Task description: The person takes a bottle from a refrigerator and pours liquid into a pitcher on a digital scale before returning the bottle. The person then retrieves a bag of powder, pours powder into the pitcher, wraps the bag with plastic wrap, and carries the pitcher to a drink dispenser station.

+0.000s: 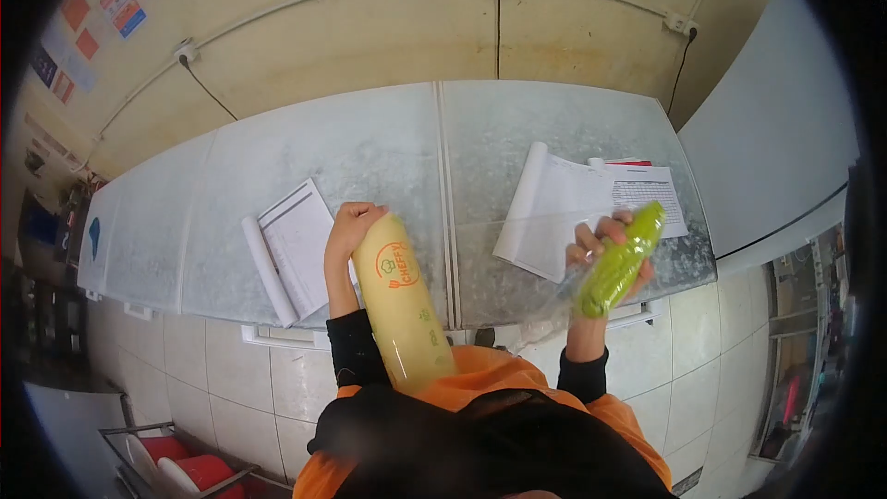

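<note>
My left hand [355,223] is curled over the upper end of a large yellowish roll of cling film [399,291] with orange "CHEFFY" print. The roll stands tilted against my left forearm, its lower end by my orange clothing. In my right hand [596,242] is a long light-green vegetable [621,263], glossy with clear film around it; its exact kind I cannot tell. Thin transparent film [545,310] hangs in folds beside the right hand, and a faint sheet of it seems to stretch toward the roll.
A metal-topped table [268,152] spans the front. Papers [300,240] with a curled page lie at the left, and more papers [568,199] at the right. A pale cabinet [776,120] stands at the right. Red-and-white items [199,473] sit in a rack at lower left.
</note>
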`<state>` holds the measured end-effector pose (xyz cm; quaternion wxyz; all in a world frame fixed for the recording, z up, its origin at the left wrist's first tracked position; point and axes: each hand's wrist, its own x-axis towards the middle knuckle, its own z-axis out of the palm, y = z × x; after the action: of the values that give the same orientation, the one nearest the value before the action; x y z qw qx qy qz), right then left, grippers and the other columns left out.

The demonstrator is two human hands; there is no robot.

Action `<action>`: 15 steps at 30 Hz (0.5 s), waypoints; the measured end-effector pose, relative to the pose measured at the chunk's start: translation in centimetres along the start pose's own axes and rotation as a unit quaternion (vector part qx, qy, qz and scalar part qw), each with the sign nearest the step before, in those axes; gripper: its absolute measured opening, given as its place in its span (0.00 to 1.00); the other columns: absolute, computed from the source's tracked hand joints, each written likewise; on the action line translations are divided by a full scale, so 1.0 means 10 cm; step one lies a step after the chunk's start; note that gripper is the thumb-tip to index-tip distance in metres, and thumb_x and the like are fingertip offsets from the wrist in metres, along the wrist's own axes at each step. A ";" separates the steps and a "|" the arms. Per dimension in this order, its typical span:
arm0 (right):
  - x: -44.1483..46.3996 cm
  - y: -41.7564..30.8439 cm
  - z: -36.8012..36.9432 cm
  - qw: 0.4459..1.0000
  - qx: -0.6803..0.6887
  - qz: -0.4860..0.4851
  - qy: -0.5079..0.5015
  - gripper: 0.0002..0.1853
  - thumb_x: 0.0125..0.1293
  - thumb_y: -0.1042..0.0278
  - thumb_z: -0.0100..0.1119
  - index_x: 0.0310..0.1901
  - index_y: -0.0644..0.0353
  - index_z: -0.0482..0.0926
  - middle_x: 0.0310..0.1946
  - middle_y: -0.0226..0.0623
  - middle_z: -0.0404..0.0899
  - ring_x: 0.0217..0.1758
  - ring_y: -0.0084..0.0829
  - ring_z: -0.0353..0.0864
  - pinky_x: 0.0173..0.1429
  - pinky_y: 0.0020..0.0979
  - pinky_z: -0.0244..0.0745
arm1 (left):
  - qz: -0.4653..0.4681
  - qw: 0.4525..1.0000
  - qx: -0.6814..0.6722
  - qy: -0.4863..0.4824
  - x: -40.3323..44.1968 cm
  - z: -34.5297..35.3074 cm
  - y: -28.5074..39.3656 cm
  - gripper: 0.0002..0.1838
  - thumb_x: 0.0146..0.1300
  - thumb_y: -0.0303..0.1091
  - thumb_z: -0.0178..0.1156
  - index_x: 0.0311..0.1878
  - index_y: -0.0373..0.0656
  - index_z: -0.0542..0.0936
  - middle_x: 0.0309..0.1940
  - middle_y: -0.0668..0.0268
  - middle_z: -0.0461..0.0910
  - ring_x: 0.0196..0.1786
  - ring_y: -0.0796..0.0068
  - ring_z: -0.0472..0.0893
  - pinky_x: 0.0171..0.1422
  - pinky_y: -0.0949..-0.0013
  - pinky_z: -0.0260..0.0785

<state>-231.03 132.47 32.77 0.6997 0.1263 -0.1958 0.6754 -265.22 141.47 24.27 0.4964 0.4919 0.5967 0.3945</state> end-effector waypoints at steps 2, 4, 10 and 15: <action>-0.07 -0.14 0.04 0.998 -0.032 0.034 -0.046 0.27 0.46 0.60 0.65 0.49 0.54 0.67 0.43 0.29 0.71 0.38 0.29 0.63 0.40 0.31 0.61 | 0.011 0.999 0.032 0.007 -0.02 0.01 0.07 0.17 0.54 0.37 0.62 0.15 0.37 0.76 0.11 0.72 0.70 0.17 0.85 0.66 0.22 0.75 0.57; -0.21 -0.21 0.06 0.974 -0.186 0.098 -0.081 0.27 0.43 0.60 0.66 0.47 0.55 0.70 0.51 0.33 0.69 0.45 0.33 0.64 0.46 0.35 0.64 | 0.035 0.995 0.091 0.015 0.01 0.08 0.18 0.17 0.53 0.38 0.62 0.16 0.36 0.76 0.11 0.69 0.70 0.16 0.83 0.68 0.23 0.74 0.59; -0.62 0.05 -0.15 0.931 -0.012 0.279 0.236 0.26 0.49 0.50 0.57 0.47 0.56 0.72 0.64 0.40 0.58 0.54 0.46 0.68 0.53 0.41 0.72 | 0.053 0.968 0.244 0.025 0.19 0.22 -0.03 0.17 0.48 0.43 0.62 0.19 0.35 0.78 0.13 0.58 0.73 0.18 0.69 0.73 0.26 0.68 0.65; -0.87 0.21 -1.06 0.906 0.121 0.253 0.316 0.26 0.52 0.48 0.53 0.47 0.59 0.72 0.65 0.46 0.57 0.49 0.44 0.69 0.44 0.36 0.75 | 0.065 0.966 0.251 0.003 0.36 0.40 -0.47 0.16 0.45 0.43 0.62 0.23 0.36 0.79 0.19 0.56 0.77 0.24 0.61 0.77 0.32 0.64 0.69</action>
<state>-232.12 129.44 19.25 0.5102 -0.0637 0.0935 0.8526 -262.26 143.99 18.23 0.3283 0.6372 0.6447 0.2655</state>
